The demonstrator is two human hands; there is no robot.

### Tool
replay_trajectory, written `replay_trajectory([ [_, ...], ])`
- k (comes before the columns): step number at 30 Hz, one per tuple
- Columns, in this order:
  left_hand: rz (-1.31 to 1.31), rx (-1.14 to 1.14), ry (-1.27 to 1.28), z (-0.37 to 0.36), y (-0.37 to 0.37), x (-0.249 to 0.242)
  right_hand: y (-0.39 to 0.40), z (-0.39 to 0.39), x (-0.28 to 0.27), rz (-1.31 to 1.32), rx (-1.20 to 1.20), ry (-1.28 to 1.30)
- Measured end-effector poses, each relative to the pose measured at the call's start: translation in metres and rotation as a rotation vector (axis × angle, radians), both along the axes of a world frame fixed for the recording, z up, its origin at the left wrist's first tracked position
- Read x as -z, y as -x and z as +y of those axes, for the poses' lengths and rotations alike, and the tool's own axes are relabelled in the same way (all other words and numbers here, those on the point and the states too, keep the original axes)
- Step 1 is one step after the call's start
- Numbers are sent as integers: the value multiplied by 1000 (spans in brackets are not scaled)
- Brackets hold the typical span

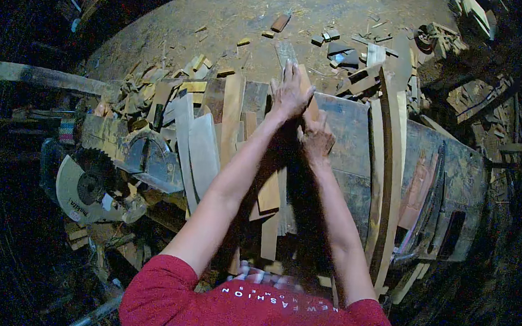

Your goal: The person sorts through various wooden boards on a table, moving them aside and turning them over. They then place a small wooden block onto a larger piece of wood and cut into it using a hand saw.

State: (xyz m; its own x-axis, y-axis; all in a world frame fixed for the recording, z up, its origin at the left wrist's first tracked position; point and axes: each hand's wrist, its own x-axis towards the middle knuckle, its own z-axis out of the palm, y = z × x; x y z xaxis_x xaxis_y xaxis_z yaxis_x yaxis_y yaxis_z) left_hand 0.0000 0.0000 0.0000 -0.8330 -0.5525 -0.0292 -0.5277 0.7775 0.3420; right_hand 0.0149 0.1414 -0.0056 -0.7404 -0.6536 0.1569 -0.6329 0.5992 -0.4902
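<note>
My left hand [290, 97] lies over a pale grey board [285, 52], fingers stretched forward and thumb out to the right. The thumb reaches a reddish-brown wooden strip [307, 86] lying alongside that board. Just behind and to the right, my right hand [318, 140] is closed around the near part of the strip, its index finger pointing forward. The strip's near end is hidden by the hands and their shadow. Below my forearms, more wooden boards [268, 195] stick out over the near edge of the workbench [344, 146].
On the left stands a circular saw [82, 190] with an exposed toothed blade. Boards [200, 144] and a heap of offcuts [148, 92] cover the bench's left side. Long planks [385, 175] cross its right side. Scraps [281, 23] litter the floor ahead.
</note>
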Motion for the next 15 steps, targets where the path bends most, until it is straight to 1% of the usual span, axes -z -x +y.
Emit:
replay_trajectory([
  [2, 68, -13, -9, -4, 0, -10, 2, -6, -14, -54, 61, -23],
  [3, 84, -13, -11, -25, 20, 2, 22, -29, 7, -38, 61, -24],
  [5, 75, -64, -32, -45, 32, -2, 35, -51, 24, 92, 73, -6],
  [6, 51, -73, -51, -54, 34, -3, 40, -61, 23, 85, 77, 52],
  [8, 51, -84, -65, -64, 43, -3, 47, -73, 18, 35, 87, 21],
  [9, 46, -95, -75, -68, 45, 0, 48, -75, 19, -19, 97, -8],
  [10, 47, -96, -75, -69, 46, 5, 47, -75, 24, -18, 97, -7],
  [11, 70, -92, -65, -69, 43, 10, 45, -74, 33, 28, 119, 47],
  [12, 96, -88, -52, -67, 42, 5, 44, -73, 32, 76, 142, 105],
  [13, 99, -87, -46, -64, 41, 0, 42, -69, 31, 79, 143, 111],
  [15, 21, -89, -30, -46, 29, -8, 30, -54, 28, 102, 81, -15],
])
